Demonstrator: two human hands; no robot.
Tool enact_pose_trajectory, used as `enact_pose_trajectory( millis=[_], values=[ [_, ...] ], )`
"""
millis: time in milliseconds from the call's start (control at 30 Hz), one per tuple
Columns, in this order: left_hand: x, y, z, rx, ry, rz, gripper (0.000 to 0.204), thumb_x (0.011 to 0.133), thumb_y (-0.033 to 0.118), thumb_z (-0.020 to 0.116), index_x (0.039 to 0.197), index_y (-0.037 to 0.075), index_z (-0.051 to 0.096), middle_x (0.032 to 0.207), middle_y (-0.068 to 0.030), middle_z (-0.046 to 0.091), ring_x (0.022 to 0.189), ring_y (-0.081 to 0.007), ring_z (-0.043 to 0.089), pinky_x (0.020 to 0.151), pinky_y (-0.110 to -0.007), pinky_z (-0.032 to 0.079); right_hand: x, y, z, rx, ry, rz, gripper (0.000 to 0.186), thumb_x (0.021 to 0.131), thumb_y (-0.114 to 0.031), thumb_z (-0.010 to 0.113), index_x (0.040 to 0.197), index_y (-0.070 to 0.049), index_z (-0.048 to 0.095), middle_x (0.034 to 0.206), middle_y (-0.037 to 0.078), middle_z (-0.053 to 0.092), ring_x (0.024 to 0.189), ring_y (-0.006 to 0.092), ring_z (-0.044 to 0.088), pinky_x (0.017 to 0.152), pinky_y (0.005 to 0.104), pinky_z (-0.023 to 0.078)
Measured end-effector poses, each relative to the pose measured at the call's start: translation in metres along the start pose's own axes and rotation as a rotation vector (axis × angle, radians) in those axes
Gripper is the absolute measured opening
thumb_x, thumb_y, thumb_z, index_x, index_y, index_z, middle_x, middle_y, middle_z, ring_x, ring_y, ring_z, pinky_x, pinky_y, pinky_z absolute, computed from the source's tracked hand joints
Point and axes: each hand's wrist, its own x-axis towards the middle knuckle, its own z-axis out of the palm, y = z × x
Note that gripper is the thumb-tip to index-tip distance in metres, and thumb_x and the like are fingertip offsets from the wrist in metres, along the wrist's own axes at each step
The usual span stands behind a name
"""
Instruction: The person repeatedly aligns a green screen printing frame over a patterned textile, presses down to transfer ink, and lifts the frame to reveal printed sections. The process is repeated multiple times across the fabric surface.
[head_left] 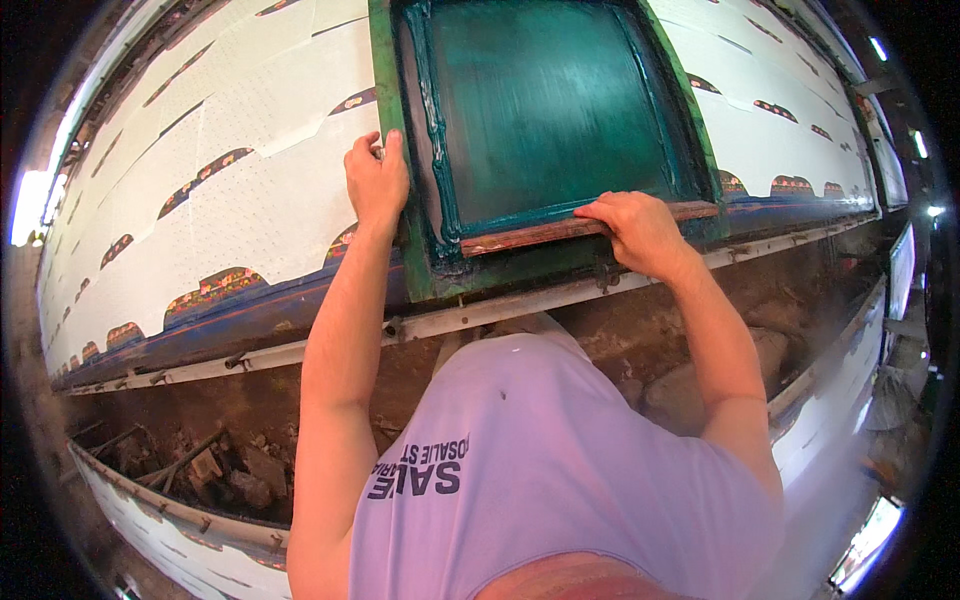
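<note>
A green-railed printing screen (384, 60) lies over white patterned fabric (270, 180). Thick teal ink (434, 110) runs in ridges along the sides of its dark green mesh (545, 110). My left hand (378, 185) is at the frame's left rail, its fingers curled and its thumb against the edge. Inside the frame, along the near end, a long squeegee with a worn reddish wooden handle (530, 235) lies crosswise. My right hand (635, 230) grips that handle right of its middle, the fingers over the top. The squeegee's blade is hidden under the wood and ink.
A pale metal rail (290, 352) with small stops runs along the table's near edge. Behind me, across a gap with rubble and stones (255, 475), stands another table with white fabric (185, 545). Dark floral patches show among the white on my table.
</note>
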Motion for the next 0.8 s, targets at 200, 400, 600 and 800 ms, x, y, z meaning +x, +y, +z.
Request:
enact_pose_trajectory(
  millis=[200, 400, 600, 800],
  values=[
    [-0.003, 0.008, 0.002, -0.008, -0.023, -0.023, 0.063, 0.106, 0.052, 0.068, 0.138, -0.002, 0.071, 0.128, -0.024, 0.07, 0.119, -0.0367, 0.069, 0.105, -0.047, 0.053, -0.031, -0.011, 0.036, -0.059, 0.218, -0.029, 0.05, 0.083, 0.004, 0.069, 0.129, -0.013, 0.079, 0.117, 0.009, 0.079, 0.108, 0.0325, 0.074, 0.094, 0.046, 0.058],
    [0.0, 0.002, 0.001, -0.017, -0.032, -0.051, 0.062, 0.106, 0.053, 0.068, 0.139, 0.0, 0.07, 0.129, -0.0215, 0.068, 0.118, -0.036, 0.068, 0.104, -0.047, 0.053, 0.003, 0.006, 0.048, -0.154, 0.313, -0.104, 0.052, 0.08, 0.002, 0.071, 0.13, -0.012, 0.077, 0.121, 0.009, 0.076, 0.11, 0.0303, 0.072, 0.095, 0.0439, 0.056],
    [-0.002, 0.004, 0.002, -0.041, 0.002, -0.036, 0.053, 0.107, 0.043, 0.071, 0.136, -0.001, 0.071, 0.123, -0.0213, 0.07, 0.113, -0.0339, 0.069, 0.102, -0.044, 0.054, 0.094, 0.06, 0.036, -0.194, 0.363, -0.104, 0.046, 0.082, 0.0, 0.071, 0.125, -0.014, 0.078, 0.112, 0.008, 0.074, 0.102, 0.0315, 0.072, 0.09, 0.0438, 0.056],
    [-0.008, 0.012, 0.0, 0.042, 0.054, -0.042, 0.049, 0.109, 0.038, 0.071, 0.136, -0.002, 0.07, 0.121, -0.0201, 0.069, 0.107, -0.0306, 0.069, 0.096, -0.042, 0.055, 0.212, 0.134, 0.02, -0.224, 0.343, -0.063, 0.045, 0.086, -0.003, 0.072, 0.128, -0.019, 0.077, 0.112, 0.011, 0.075, 0.099, 0.037, 0.075, 0.089, 0.0496, 0.061]
  ],
)
